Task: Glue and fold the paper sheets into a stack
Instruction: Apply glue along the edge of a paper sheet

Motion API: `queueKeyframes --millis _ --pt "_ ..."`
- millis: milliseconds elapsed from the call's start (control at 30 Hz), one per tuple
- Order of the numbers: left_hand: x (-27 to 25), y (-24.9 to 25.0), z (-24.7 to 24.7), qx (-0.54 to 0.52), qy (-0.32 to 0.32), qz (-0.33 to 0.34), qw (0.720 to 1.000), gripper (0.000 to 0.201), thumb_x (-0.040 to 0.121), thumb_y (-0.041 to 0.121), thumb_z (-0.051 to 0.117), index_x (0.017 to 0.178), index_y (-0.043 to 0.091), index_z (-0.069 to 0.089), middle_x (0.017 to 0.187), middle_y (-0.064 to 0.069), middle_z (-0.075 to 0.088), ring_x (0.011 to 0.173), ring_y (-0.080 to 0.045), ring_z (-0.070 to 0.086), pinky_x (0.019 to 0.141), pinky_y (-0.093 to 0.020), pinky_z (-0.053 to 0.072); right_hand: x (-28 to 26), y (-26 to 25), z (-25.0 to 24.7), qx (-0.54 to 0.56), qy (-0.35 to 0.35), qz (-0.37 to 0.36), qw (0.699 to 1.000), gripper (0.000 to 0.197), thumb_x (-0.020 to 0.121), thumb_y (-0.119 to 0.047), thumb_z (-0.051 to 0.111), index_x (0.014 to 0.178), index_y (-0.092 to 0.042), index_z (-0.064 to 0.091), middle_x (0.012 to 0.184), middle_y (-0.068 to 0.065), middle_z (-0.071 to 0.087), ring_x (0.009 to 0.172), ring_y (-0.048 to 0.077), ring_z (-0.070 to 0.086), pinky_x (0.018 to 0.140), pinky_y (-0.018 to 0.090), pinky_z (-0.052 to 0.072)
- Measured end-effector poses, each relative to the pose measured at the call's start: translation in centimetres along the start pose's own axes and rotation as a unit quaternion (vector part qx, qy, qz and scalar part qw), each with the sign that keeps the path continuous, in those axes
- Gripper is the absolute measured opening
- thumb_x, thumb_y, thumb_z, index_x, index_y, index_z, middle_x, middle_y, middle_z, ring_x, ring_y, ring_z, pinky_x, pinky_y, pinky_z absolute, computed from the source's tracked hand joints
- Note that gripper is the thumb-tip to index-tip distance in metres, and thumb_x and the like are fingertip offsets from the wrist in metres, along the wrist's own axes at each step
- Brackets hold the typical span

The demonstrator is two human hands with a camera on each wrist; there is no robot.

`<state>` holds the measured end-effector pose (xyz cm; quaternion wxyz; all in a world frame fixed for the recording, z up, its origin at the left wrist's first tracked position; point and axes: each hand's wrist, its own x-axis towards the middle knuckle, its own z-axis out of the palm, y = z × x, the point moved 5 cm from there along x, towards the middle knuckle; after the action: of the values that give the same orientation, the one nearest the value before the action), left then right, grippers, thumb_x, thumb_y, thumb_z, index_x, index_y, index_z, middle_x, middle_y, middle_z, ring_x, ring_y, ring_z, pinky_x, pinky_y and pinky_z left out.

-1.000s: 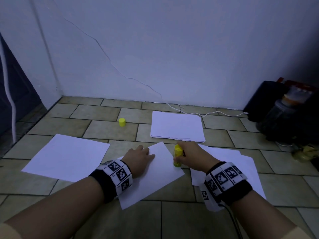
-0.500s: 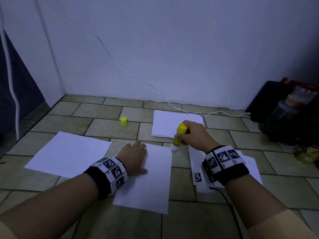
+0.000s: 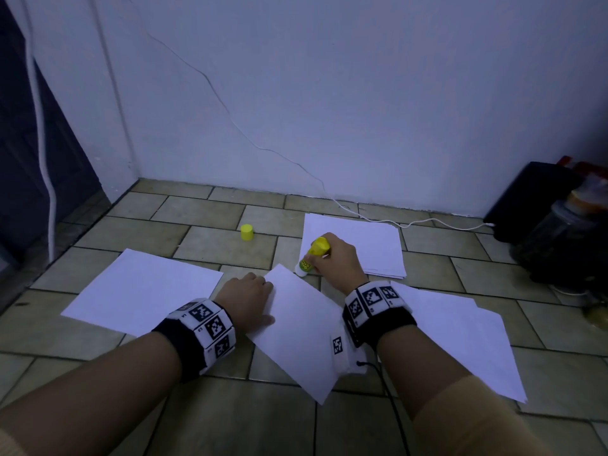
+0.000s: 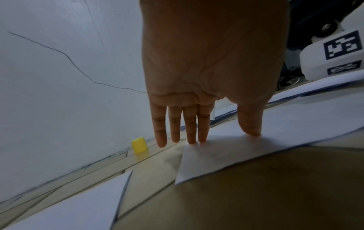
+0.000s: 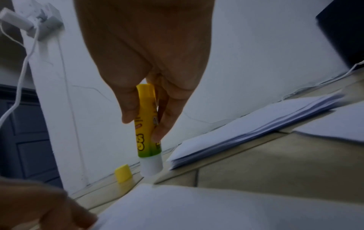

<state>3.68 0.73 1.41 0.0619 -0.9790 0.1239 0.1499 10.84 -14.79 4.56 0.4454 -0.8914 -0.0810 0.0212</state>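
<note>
On the tiled floor (image 3: 210, 245), the left hand (image 3: 245, 302) lies flat, pinning the sheet (image 3: 299, 330) whose far corner sits just beneath the glue stick (image 3: 312, 256) gripped nozzle-down in the right hand (image 3: 335, 261).

1. The right hand (image 3: 334, 258) wraps most of the glue stick (image 3: 312, 256), so in the head view you only see its yellow end and the label end poking out.
2. Label text on the stick is too blurry to read from the right wrist.
3. Can't tell whether the stick's white end actually touches the middle sheet (image 3: 297, 327) or the floor just past that sheet's corner.
4. The paper stack (image 5: 256, 129) beyond the right hand is smeared, so no counting sheets.
5. The left hand (image 4: 206, 74) is cut off by the top edge of its wrist view.
6. The dark stuff (image 3: 559, 225) far right of the right hand is too murky and blurred to identify.
</note>
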Motion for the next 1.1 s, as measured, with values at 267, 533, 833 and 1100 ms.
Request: queueKeyframes --millis 267,533,833,1100 --pt "-0.1 -0.4 0.1 -0.019 0.004 -0.012 1.000 0.056 0.089 0.056 0.053 0.125 0.015 0.044 0.127 -0.004 0.048 0.119 -0.023 0.041 0.089 -0.035 0.038 1.1 -2.3 4.6 -0.077 -0.087 -0.054 0.992 0.032 0.086 -0.015 0.067 0.114 -0.005 0.054 0.107 0.020 0.062 0.099 0.034 0.057 0.081 0.039 0.049" --pt "0.8 -1.2 0.5 -0.073 0.007 -0.013 0.997 0.081 0.082 0.060 0.060 0.145 0.020 0.030 0.140 -0.001 0.040 0.128 -0.021 0.035 0.100 -0.037 0.038 -0.5 -1.1 1.3 -0.195 -0.174 -0.068 0.963 0.030 0.087 -0.017 0.063 0.112 -0.004 0.053 0.108 0.019 0.062 0.101 0.033 0.056 0.083 0.038 0.048" --pt "1.2 -1.4 -0.2 -0.072 0.021 0.010 0.997 0.047 0.095 0.042 0.053 0.135 0.018 0.049 0.149 -0.002 0.022 0.134 -0.020 0.028 0.101 -0.038 0.042 -3.9 1.9 -3.4 -0.211 -0.184 -0.056 0.958 0.027 0.085 -0.018 0.068 0.109 -0.010 0.058 0.104 0.010 0.063 0.089 0.020 0.054 0.073 0.027 0.042" --pt "0.5 -2.4 0.1 -0.028 -0.018 0.051 0.998 0.055 0.097 0.027 0.049 0.148 0.026 0.029 0.155 0.008 0.027 0.142 -0.016 0.022 0.108 -0.035 0.035 -5.3 3.9 -5.6 -0.210 -0.186 -0.057 0.958 0.020 0.082 -0.017 0.071 0.097 -0.017 0.058 0.096 0.002 0.062 0.086 0.017 0.056 0.068 0.024 0.042"
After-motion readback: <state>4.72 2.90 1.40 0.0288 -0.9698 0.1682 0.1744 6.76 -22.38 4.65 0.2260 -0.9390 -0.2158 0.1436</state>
